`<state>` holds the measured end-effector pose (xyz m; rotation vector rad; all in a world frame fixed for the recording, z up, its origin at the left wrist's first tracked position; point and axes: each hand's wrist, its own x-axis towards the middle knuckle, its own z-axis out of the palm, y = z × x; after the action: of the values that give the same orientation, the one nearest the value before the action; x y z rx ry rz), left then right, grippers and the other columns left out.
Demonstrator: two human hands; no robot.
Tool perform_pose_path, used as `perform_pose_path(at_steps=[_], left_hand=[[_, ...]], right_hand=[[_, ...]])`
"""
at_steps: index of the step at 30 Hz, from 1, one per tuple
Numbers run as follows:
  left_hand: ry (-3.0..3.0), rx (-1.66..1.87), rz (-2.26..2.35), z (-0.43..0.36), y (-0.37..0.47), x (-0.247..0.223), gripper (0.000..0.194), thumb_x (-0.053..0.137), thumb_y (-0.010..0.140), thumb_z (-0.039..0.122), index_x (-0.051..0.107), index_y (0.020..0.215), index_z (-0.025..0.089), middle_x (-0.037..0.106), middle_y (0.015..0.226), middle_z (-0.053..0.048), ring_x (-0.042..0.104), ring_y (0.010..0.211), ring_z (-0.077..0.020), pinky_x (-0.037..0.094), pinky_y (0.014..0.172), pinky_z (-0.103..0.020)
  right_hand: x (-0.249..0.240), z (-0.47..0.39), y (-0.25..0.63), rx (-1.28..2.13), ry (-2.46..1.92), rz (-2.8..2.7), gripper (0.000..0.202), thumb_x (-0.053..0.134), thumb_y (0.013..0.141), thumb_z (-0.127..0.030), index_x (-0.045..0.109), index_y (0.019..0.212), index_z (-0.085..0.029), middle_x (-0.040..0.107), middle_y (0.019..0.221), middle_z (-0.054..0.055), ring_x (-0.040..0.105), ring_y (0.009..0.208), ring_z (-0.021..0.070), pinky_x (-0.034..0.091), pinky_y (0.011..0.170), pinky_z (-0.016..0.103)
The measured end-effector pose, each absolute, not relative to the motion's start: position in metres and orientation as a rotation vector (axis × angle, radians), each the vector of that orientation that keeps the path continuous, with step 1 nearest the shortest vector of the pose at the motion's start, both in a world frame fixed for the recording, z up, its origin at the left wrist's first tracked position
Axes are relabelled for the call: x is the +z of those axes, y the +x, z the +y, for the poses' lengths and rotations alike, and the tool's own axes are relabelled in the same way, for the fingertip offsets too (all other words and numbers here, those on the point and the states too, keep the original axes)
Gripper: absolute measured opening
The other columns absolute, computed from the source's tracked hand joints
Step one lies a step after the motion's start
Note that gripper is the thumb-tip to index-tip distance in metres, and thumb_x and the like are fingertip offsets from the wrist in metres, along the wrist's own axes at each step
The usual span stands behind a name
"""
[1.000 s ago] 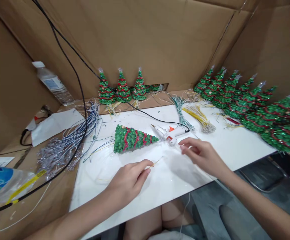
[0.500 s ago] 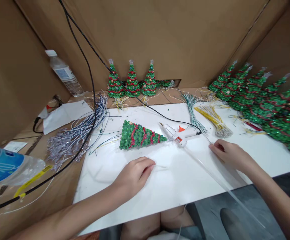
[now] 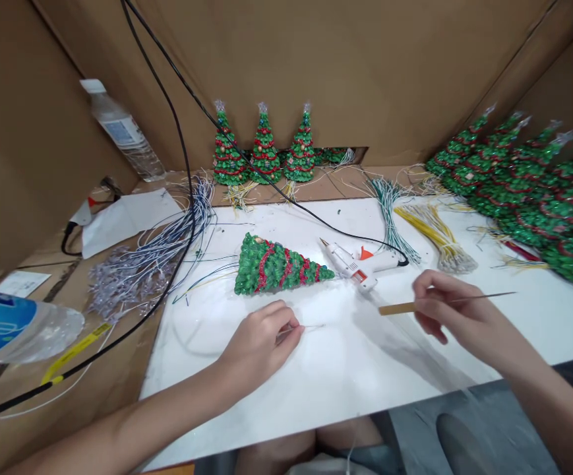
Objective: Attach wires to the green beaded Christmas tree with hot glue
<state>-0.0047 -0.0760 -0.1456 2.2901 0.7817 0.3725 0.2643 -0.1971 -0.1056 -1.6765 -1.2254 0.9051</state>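
Between the fingertips of my left hand [image 3: 264,343] is a pinched thin whitish wire [image 3: 313,326], its end pointing right just above the white board. My right hand [image 3: 457,316] grips a thin pointed tool [image 3: 397,308] with a flat brass-coloured end to the left and a slender dark spike to the right. A green Christmas tree ornament [image 3: 283,266] with red garlands lies on its side beyond my left hand, wires trailing from its base. Its tip is close to a white glue gun [image 3: 358,267] with an orange trigger.
Bundles of green-white wires [image 3: 390,214] and yellow-white wires [image 3: 437,237] lie on the white board [image 3: 276,422]. Three trees [image 3: 265,148] stand behind, several more [image 3: 523,178] at right. Blue-white wires [image 3: 167,237], bottles [image 3: 125,132] and a black cable [image 3: 184,165] are leftward.
My right hand has lifted off the board near the glue gun and now holds the pointed tool. My left hand keeps its pinch on the wire, almost in place. The view has shifted slightly.
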Motion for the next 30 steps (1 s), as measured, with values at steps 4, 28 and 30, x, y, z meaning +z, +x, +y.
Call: perform_pose_path(at_steps=[4, 28, 30], left_hand=[[2.29, 0.313, 0.825, -0.076, -0.003, -0.144, 0.018, 0.05, 0.085, 0.018, 0.058, 0.068, 0.017, 0.058, 0.07, -0.002, 0.055, 0.067, -0.0148, 0.038, 0.056, -0.023], [2.321, 0.235, 0.91, -0.077, 0.0, -0.144, 0.017, 0.051, 0.08, 0.018, 0.056, 0.065, 0.018, 0.058, 0.064, 0.0, 0.055, 0.062, -0.0146, 0.036, 0.056, -0.025], [2.32, 0.23, 0.917, -0.077, 0.001, -0.144, 0.017, 0.051, 0.08, 0.018, 0.056, 0.064, 0.018, 0.058, 0.064, 0.0, 0.055, 0.061, -0.0144, 0.036, 0.056, -0.024]], right_hand=[[-0.108, -0.168, 0.22, 0.721, -1.629, -1.563, 0.032, 0.048, 0.092, -0.036, 0.046, 0.064, -0.021, 0.046, 0.048, -0.005, 0.038, 0.041, 0.007, 0.029, 0.04, 0.02], [-0.127, -0.14, 0.181, -0.049, -1.271, -1.918, 0.039, 0.046, 0.085, -0.009, 0.02, 0.06, -0.023, 0.024, 0.047, -0.009, 0.024, 0.04, 0.0067, 0.02, 0.042, 0.024], [-0.129, -0.14, 0.181, -0.034, -1.274, -1.933, 0.038, 0.045, 0.085, -0.009, 0.02, 0.06, -0.023, 0.024, 0.046, -0.009, 0.024, 0.04, 0.0068, 0.02, 0.042, 0.024]])
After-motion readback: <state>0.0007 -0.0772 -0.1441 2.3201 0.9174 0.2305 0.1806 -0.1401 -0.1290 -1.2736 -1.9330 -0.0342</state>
